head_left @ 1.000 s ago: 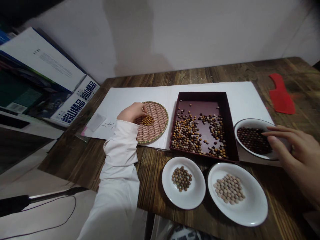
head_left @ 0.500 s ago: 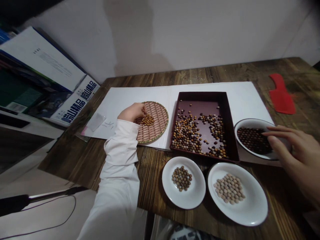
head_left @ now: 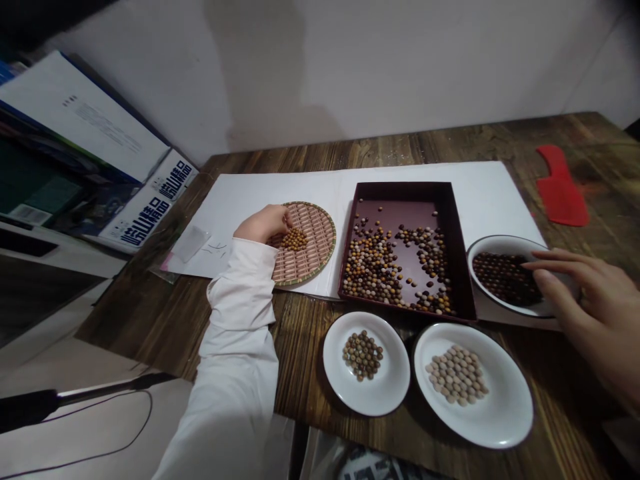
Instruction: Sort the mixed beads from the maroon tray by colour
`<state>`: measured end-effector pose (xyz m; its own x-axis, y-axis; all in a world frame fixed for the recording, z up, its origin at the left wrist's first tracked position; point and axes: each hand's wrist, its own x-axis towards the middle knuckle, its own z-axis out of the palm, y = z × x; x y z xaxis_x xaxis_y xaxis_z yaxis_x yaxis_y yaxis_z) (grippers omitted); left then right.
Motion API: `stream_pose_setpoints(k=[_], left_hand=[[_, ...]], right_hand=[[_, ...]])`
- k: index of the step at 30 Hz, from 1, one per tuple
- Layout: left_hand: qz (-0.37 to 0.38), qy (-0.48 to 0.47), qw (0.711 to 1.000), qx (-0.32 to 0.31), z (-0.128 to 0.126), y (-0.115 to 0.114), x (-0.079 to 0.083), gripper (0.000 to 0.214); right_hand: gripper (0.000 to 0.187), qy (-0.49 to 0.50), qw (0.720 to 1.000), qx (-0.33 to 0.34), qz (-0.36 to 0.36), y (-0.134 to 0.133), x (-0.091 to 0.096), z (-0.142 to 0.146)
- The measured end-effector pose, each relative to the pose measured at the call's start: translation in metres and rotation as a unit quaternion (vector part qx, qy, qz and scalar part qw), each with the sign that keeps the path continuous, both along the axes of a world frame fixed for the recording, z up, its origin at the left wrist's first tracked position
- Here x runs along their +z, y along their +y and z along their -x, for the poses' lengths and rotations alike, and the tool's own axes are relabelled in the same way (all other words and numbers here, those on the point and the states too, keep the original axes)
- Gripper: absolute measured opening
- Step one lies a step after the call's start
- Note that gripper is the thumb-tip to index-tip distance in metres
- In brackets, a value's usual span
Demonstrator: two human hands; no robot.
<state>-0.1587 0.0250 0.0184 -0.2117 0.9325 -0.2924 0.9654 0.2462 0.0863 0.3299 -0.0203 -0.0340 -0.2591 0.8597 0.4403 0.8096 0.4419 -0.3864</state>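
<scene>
My left hand (head_left: 263, 224), in a white sleeve, rests curled at the left edge of a round woven tray (head_left: 310, 257), fingertips pinched together over a small heap of yellow beads (head_left: 294, 239); what they pinch is too small to see. My right hand (head_left: 585, 297) hovers with fingers spread over the right rim of a white bowl (head_left: 483, 245) of dark brown beads (head_left: 505, 278). Between the two sits a dark red box (head_left: 405, 190) with mixed beads (head_left: 395, 263) scattered inside.
Two white plates stand near the front edge: one (head_left: 345, 390) with speckled brown beads, one (head_left: 500, 423) with pale beads. White paper (head_left: 280, 187) lies under the tray and box. A red plastic piece (head_left: 560, 190) lies far right. Books and boxes (head_left: 100, 160) are stacked at left.
Almost nothing: the view shifted slightly and both hands stay in place.
</scene>
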Motion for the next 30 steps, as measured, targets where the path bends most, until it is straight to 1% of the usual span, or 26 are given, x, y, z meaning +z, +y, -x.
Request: stream_pose_setpoints(k=[4,12,16,18,21,30], left_hand=[[-0.007,0.001,1.0,0.004,0.002,0.0,-0.001,0.024],[-0.013,-0.003,1.0,-0.003,0.002,0.0,-0.002,0.009],[-0.011,0.0,1.0,0.005,0.003,-0.001,-0.002,0.012],[-0.005,0.001,1.0,0.013,0.004,-0.002,-0.001,0.014],[0.011,0.002,1.0,0.029,0.007,-0.005,0.0,0.01],[0.078,-0.015,0.995,0.062,0.011,-0.007,0.004,0.004]], right_hand=[[0.043,-0.002,1.0,0.003,-0.004,0.002,-0.001,-0.001],[0.043,-0.001,1.0,0.001,0.002,0.0,0.001,0.0],[0.041,-0.001,1.0,0.0,0.006,0.0,0.002,0.001],[0.04,-0.001,1.0,-0.001,0.008,0.0,0.002,0.001],[0.041,-0.001,1.0,-0.002,0.005,0.0,0.001,0.001],[0.045,-0.008,1.0,-0.002,-0.003,0.003,-0.002,-0.003]])
